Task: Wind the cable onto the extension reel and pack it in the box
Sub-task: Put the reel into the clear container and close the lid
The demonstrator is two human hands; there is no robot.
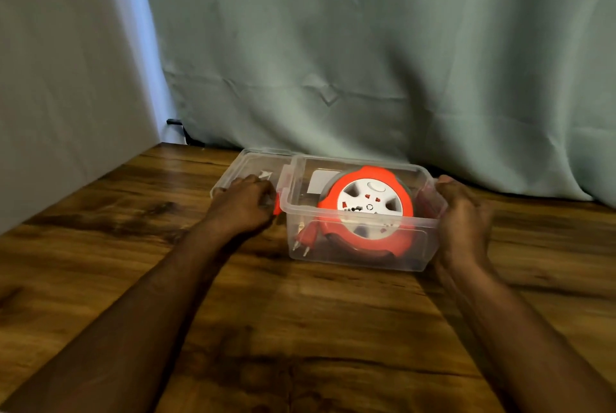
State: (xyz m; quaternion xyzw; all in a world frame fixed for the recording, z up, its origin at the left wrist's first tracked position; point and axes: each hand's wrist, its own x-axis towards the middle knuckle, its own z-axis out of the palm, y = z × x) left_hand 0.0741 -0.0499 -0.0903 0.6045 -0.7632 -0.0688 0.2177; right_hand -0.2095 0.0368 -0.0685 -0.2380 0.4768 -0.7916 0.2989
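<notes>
An orange and white extension reel [366, 209] lies tilted inside a clear plastic box [360, 256] on the wooden table. Its red plug [301, 239] with metal pins rests in the box's front left corner. My left hand [243, 206] has curled fingers at the box's left end, by the red latch [277, 209] and on the clear lid [240, 169] that lies beside the box. My right hand [463, 219] holds the box's right end, thumb up at the rim.
The wooden table [300, 329] stretches toward me in front of the box. A pale green curtain [366, 62] hangs right behind the box. A grey wall panel [66, 79] stands along the left edge, with a small black clip [175, 122] at the corner.
</notes>
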